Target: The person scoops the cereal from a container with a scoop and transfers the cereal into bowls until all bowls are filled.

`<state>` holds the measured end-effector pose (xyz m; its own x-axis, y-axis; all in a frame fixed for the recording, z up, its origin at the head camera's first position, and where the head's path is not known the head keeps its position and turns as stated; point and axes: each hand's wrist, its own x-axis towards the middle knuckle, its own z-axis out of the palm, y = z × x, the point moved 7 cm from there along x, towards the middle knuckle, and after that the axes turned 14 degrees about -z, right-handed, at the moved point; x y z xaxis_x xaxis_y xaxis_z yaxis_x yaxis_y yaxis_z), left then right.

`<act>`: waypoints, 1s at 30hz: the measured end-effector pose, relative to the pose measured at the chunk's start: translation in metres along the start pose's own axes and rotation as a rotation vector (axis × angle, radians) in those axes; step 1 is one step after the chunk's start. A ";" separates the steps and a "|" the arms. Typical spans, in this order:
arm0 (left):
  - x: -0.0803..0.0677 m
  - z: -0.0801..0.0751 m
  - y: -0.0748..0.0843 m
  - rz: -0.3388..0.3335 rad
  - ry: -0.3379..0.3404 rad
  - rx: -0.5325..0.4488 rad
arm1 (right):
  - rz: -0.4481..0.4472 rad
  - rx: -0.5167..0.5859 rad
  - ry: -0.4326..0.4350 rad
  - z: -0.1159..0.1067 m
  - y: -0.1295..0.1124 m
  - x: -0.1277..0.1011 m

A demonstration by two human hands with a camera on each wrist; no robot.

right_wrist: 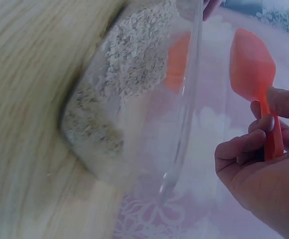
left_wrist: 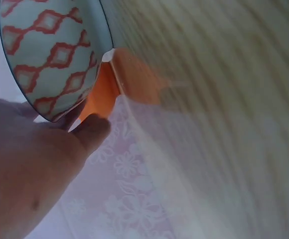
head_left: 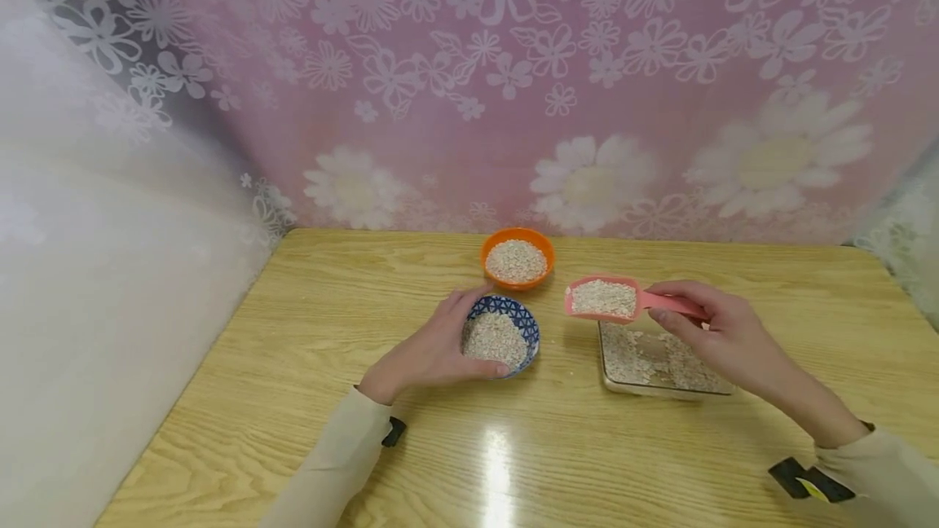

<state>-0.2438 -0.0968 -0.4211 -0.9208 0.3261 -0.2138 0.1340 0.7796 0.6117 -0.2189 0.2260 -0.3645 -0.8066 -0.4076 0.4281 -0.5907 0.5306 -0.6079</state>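
Note:
My right hand grips the handle of a pink scoop heaped with oat flakes. The scoop is held above the left back part of a clear glass container, which holds more flakes. My left hand holds a patterned bowl by its left side, thumb at the near rim and fingers at the far side. Flakes lie in this bowl, blue and white inside; the left wrist view shows its outer wall with red diamonds. In the right wrist view, fingers wrap the scoop's handle.
An orange bowl with flakes stands just behind the patterned bowl, close to my left fingertips. All of them are on a wooden table. A pink floral curtain hangs along its back edge. A few loose flakes dot the tabletop.

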 end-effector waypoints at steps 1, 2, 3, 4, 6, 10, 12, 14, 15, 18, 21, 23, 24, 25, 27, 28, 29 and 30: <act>0.000 0.001 -0.002 -0.009 -0.019 0.006 | -0.003 -0.001 -0.013 0.002 -0.002 0.002; 0.000 0.002 -0.004 -0.014 -0.035 0.010 | -0.004 0.001 -0.026 0.005 -0.005 0.005; 0.000 0.003 -0.005 -0.017 -0.050 0.013 | -0.007 0.005 -0.038 0.007 -0.008 0.007; 0.001 0.004 -0.006 -0.018 -0.064 0.015 | -0.012 0.009 -0.046 0.010 -0.011 0.009; 0.001 0.005 -0.007 -0.014 -0.086 0.013 | -0.025 0.022 -0.062 0.014 -0.017 0.014; 0.004 0.007 -0.008 -0.001 -0.118 -0.001 | -0.033 0.037 -0.101 0.024 -0.025 0.023; 0.005 0.007 -0.008 0.015 -0.126 -0.019 | -0.027 0.036 -0.127 0.028 -0.028 0.027; 0.007 0.007 -0.007 0.030 -0.133 -0.043 | -0.025 0.022 -0.153 0.032 -0.030 0.032; 0.007 0.007 -0.007 0.035 -0.136 -0.054 | -0.029 0.012 -0.165 0.034 -0.032 0.034; 0.009 0.007 -0.007 0.038 -0.137 -0.077 | -0.058 -0.028 -0.201 0.039 -0.040 0.042; 0.009 0.006 -0.007 0.034 -0.140 -0.082 | -0.108 -0.077 -0.239 0.044 -0.050 0.051; 0.008 0.005 -0.007 0.036 -0.140 -0.078 | -0.154 -0.116 -0.268 0.048 -0.057 0.058; 0.008 0.005 -0.006 0.037 -0.142 -0.077 | -0.182 -0.144 -0.280 0.050 -0.060 0.061; 0.008 0.005 -0.006 0.037 -0.142 -0.076 | -0.207 -0.172 -0.295 0.053 -0.063 0.064; 0.008 0.005 -0.006 0.037 -0.143 -0.074 | -0.258 -0.223 -0.326 0.058 -0.070 0.070; 0.008 0.006 -0.006 0.036 -0.144 -0.075 | -0.282 -0.250 -0.339 0.059 -0.073 0.073; 0.008 0.006 -0.006 0.034 -0.145 -0.078 | -0.304 -0.273 -0.351 0.061 -0.077 0.076; 0.008 0.006 -0.007 0.028 -0.147 -0.080 | -0.323 -0.293 -0.362 0.062 -0.081 0.078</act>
<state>-0.2496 -0.0963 -0.4318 -0.8530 0.4264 -0.3011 0.1241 0.7260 0.6765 -0.2332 0.1050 -0.3236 -0.5560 -0.7848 0.2738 -0.8290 0.4996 -0.2514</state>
